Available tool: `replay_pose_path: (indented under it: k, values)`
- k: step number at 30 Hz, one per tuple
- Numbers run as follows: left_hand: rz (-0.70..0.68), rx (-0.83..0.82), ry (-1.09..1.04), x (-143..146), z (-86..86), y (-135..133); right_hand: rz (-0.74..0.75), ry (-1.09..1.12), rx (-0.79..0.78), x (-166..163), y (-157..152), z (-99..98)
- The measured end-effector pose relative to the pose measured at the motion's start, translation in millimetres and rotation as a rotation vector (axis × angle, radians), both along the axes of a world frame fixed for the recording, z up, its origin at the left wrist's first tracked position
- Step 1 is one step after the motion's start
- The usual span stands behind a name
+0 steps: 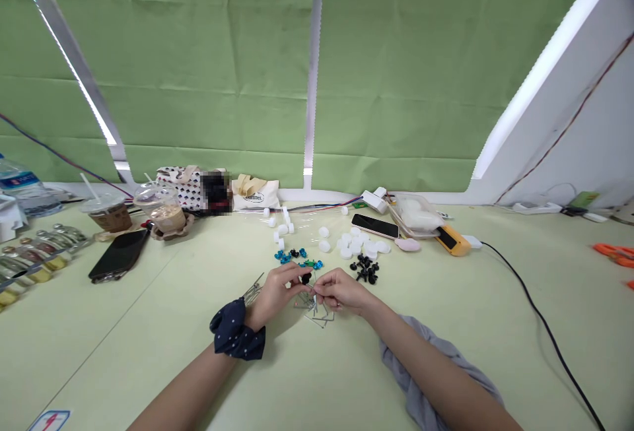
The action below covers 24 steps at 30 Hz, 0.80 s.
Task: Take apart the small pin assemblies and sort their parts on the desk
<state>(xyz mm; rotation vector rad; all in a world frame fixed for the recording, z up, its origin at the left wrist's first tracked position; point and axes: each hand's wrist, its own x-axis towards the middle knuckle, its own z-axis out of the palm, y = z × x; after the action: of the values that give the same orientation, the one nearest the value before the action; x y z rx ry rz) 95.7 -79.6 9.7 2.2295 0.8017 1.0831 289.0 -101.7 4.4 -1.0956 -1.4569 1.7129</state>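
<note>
My left hand (280, 291), with a dark polka-dot scrunchie (238, 331) at its wrist, pinches a small black knob-like piece (306, 278). Close against it, my right hand (343, 290) has its thumb and fingers closed on what looks like a thin metal rod (315, 303). Under the fingertips lie several bent metal rods (323, 317), and more rods (253, 289) are partly hidden behind the left wrist. Just beyond the hands are small blue pieces (283, 257) and a green one (310, 263). A cluster of black knob-like pieces (365, 268) sits beyond the right hand.
White round caps (352, 243) are spread farther back, near a phone (375, 226) and a yellow device (453, 240) with a black cable (528, 296). On the left stand drink cups (106, 213), a black phone (120, 254) and a row of bottles (39, 256). Orange scissors (614, 254) lie far right.
</note>
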Motion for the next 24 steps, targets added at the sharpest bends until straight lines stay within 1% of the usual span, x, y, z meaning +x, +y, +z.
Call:
replay_pose_path:
  k: [2,3,6,9,12,14,16,21,24]
  values:
    - [-0.038,0.010,0.014,1.7,0.3,-2.4,0.061,-0.006,-0.044,0.0,-1.6,0.1]
    - [-0.061,0.003,0.022,2.7,0.5,-3.8,0.073,-0.015,-0.031,-0.4,-2.2,-0.2]
    - [-0.124,-0.095,0.027,6.4,0.7,-7.9,0.058,-0.055,0.115,-2.9,-2.5,-0.7]
    - [-0.143,-0.311,-0.077,8.4,-0.1,-8.1,0.062,-0.068,0.231,-3.2,-1.0,1.6]
    - [-0.178,-0.566,-0.238,6.8,0.0,-3.7,0.021,-0.045,0.227,0.1,0.7,6.1]
    - [-0.202,-0.678,-0.304,4.2,1.5,-0.3,-0.002,-0.018,0.203,2.7,1.2,8.4]
    - [-0.209,-0.718,-0.330,1.6,3.7,1.8,-0.002,0.005,0.187,4.5,1.2,9.0]
    - [-0.208,-0.718,-0.326,-1.0,8.2,1.8,0.021,0.012,0.184,4.3,1.3,6.0]
    - [-0.218,-0.716,-0.303,-0.7,10.1,0.5,0.019,0.014,0.151,2.7,0.8,6.3]
